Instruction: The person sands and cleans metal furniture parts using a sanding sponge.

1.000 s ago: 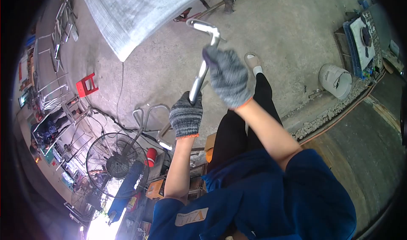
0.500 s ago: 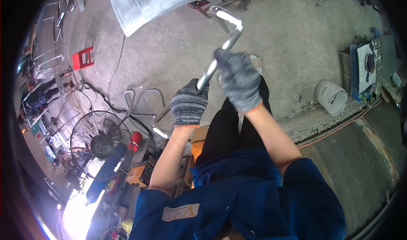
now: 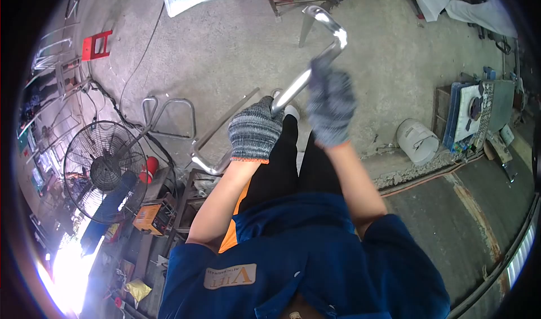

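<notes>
A shiny bent metal tube (image 3: 296,88) runs slantwise in front of me, with one angled end at the upper right and another below my left wrist. My left hand (image 3: 256,128), in a grey knitted glove with an orange cuff, is wrapped round its middle. Farther up the tube is my right hand (image 3: 332,105), gloved the same way and smeared by motion. Its dark fingertips overlap the tube just below the upper bend; I cannot tell whether they grip it.
A caged fan (image 3: 105,172) stands at the left near an orange machine (image 3: 153,218) and bent tubes (image 3: 191,119) on the floor. A red stool (image 3: 97,45) is farther off. At the right are a white bucket (image 3: 417,141) and a bench (image 3: 468,113); cables cross the floor.
The tube's upper end has shifted right in view, and my right hand has moved slightly right with it. My left hand keeps its hold. The surroundings have shifted as the head view turned.
</notes>
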